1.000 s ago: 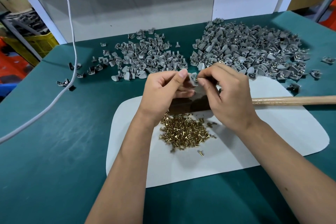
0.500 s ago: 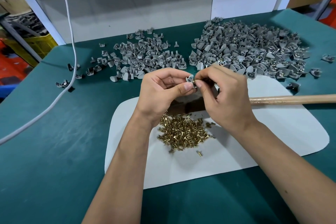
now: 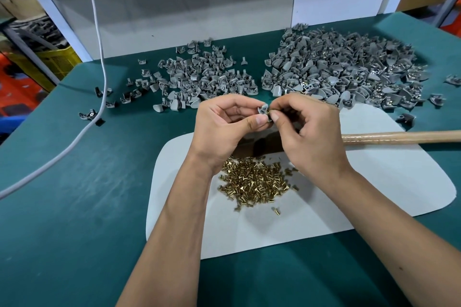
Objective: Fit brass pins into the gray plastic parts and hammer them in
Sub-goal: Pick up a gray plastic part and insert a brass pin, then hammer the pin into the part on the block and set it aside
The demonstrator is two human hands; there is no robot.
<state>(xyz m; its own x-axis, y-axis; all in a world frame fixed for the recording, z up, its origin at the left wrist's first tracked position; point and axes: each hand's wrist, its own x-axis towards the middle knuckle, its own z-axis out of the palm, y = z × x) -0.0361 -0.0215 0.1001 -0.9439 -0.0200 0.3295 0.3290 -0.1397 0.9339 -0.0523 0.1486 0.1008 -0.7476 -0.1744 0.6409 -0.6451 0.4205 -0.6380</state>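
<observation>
Left hand (image 3: 224, 127) pinches a gray plastic part (image 3: 262, 109) mid-air above the white mat (image 3: 374, 194), mid-desk. Right hand (image 3: 306, 132) fingertips clamp a brass pin (image 3: 269, 114) against it. Brass pin pile (image 3: 254, 182) on mat below; hammer handle (image 3: 399, 137) toward right edge.

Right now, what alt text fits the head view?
A left hand pinches a gray plastic part while the right hand presses a brass pin into it, above a heap of brass pins on a white mat. Two piles of gray parts lie behind; a wooden handle lies to the right.
</observation>
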